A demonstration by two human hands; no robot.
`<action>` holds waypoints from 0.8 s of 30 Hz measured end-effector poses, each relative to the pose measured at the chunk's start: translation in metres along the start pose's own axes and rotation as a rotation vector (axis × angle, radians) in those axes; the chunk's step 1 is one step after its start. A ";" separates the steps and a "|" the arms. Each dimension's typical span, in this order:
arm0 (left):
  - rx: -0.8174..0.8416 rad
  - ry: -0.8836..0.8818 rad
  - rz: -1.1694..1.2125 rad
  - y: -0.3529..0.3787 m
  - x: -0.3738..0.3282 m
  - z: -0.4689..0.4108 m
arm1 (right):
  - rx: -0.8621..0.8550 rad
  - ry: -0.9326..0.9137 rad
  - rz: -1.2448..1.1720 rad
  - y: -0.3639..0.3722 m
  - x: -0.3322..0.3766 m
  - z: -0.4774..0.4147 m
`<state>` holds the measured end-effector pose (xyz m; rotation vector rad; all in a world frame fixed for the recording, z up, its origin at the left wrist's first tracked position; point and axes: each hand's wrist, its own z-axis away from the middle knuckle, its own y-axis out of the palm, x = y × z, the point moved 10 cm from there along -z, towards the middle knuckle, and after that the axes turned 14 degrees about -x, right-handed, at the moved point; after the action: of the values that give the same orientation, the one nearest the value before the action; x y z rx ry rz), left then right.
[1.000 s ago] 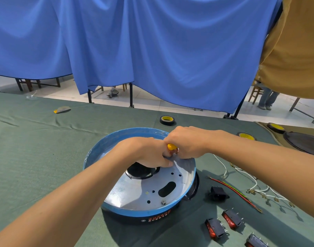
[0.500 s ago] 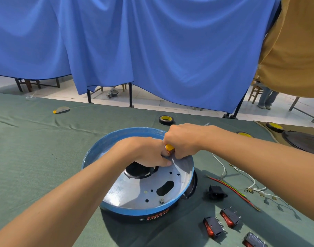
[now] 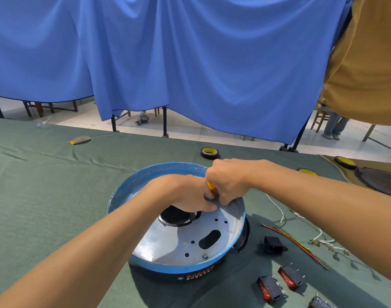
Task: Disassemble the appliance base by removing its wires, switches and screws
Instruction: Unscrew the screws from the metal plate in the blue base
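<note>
Appliance base (image 3: 163,245) on green tablecloth (image 3: 45,185); blue curtain (image 3: 190,63) behind, tiled floor (image 3: 190,132).

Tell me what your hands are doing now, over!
Right hand grips yellow screwdriver handle. Left hand curled at its tip, hold hidden. Appliance base: one screw showing up front. No obstruction.

It is a workshop hall — a green-clothed table (image 3: 45,185), with blue curtains (image 3: 212,63) hung as dividers. Tape rolls (image 3: 209,152) and loose switches (image 3: 291,276) lie on it.

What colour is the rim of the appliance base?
Blue. The appliance base rim shows best in the head view.
</note>
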<state>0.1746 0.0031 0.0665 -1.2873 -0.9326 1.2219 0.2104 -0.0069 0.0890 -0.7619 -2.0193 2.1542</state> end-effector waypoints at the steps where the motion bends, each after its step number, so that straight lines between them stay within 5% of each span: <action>1: -0.002 -0.004 0.003 0.000 0.001 0.000 | 0.008 -0.001 -0.006 0.001 0.001 -0.001; 12: 0.006 -0.005 0.009 -0.002 0.001 0.000 | 0.034 0.025 -0.139 -0.002 0.000 0.003; 24: 0.016 -0.030 -0.027 -0.001 0.005 0.002 | -0.870 0.430 -1.042 -0.102 -0.071 0.064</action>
<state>0.1734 0.0084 0.0670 -1.2428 -0.9577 1.2284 0.2191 -0.0807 0.2068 -0.0761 -2.2553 0.5024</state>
